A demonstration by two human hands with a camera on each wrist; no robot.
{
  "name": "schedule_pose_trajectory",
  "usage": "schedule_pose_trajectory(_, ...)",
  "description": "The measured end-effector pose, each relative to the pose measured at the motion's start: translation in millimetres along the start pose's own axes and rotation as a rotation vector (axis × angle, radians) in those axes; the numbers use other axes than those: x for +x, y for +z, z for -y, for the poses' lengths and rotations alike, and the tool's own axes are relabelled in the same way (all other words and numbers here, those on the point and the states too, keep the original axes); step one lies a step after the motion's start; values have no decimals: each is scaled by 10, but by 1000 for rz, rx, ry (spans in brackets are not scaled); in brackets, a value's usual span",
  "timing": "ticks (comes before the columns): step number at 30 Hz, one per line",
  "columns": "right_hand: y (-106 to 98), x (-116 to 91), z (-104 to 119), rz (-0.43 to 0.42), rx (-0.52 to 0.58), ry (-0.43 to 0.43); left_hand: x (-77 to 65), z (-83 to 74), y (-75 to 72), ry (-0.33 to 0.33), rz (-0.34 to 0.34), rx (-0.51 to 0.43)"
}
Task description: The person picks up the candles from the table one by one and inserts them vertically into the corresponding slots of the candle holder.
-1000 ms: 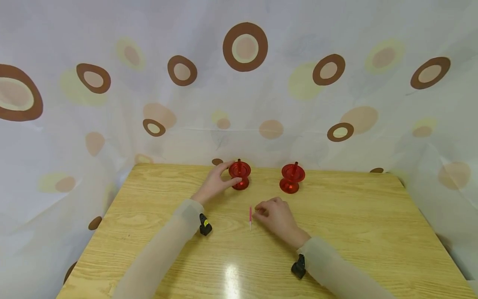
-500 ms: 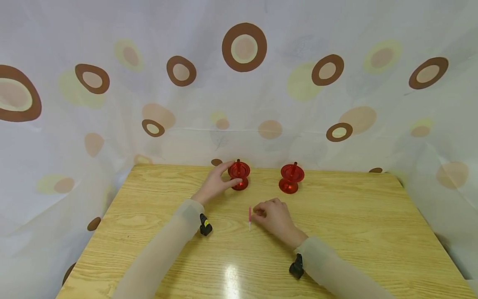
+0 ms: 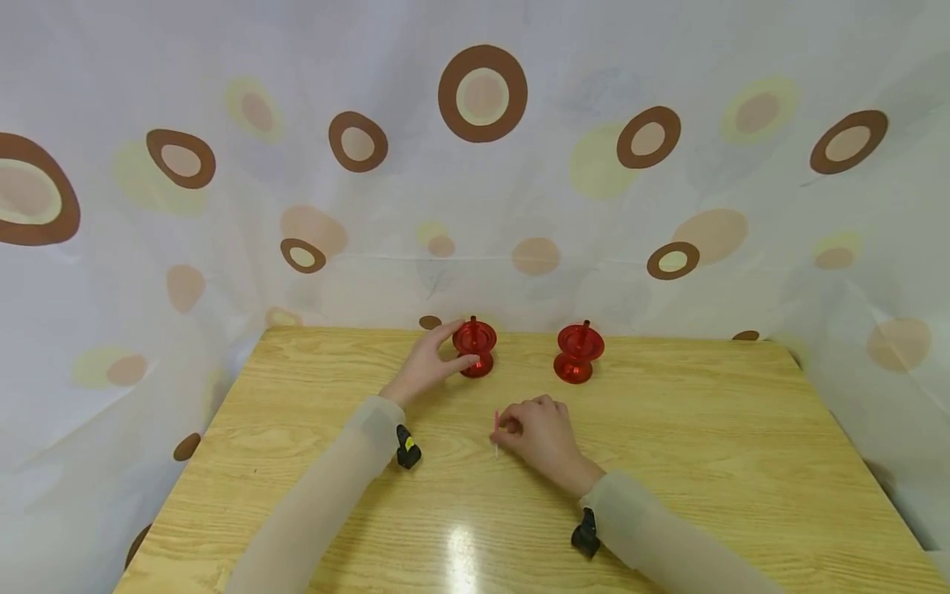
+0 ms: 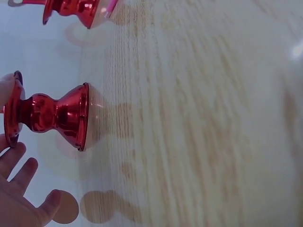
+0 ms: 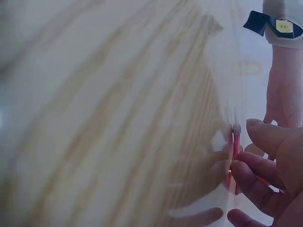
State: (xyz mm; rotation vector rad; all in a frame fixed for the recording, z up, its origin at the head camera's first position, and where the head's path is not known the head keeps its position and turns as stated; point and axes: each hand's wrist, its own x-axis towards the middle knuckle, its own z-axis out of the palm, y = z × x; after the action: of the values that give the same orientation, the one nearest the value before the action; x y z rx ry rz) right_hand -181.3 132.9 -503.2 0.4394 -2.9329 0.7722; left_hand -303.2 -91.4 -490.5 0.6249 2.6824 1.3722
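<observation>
Two shiny red candle holders stand at the back of the table, each with a footed base, a wide dish and a thin stem. My left hand (image 3: 426, 363) grips the left candle holder (image 4: 45, 113) by its dish, thumb and fingers on opposite sides of the rim. The right candle holder (image 3: 579, 355) stands untouched. A thin pink candle (image 5: 237, 142) with a pale end lies on the wood. My right hand (image 3: 544, 433) is at it, index fingertip right against it and thumb standing apart in the right wrist view. From the head view, its fingertips partly hide the candle.
The light wooden table (image 3: 705, 445) has glare near its front. A white curtain (image 3: 549, 206) with brown ring patterns encloses the back and sides, close behind the candle holders. Each wrist carries a small black device (image 3: 406, 448).
My right hand has shifted slightly left, its fingertips now overlapping the pink candle. The left hand stays at the left candle holder, and nothing else has moved.
</observation>
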Motion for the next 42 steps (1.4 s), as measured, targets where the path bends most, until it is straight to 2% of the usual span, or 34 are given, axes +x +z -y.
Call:
schedule_pose_trajectory(8,25,9,20,9,-58,0,1,6,4,19,-4,-7)
schedule_pose_trajectory(23,23,1,89,-12,-43,4,-15,-10,9,24,-12,-23)
schedule_pose_trajectory(33,-15,35,141,19,-134,6,-11,-9,11,17,-12,-19)
schedule_pose_trajectory(42,-19,57,167,46,-183,-33,-13,-32,17,25,-19,-17)
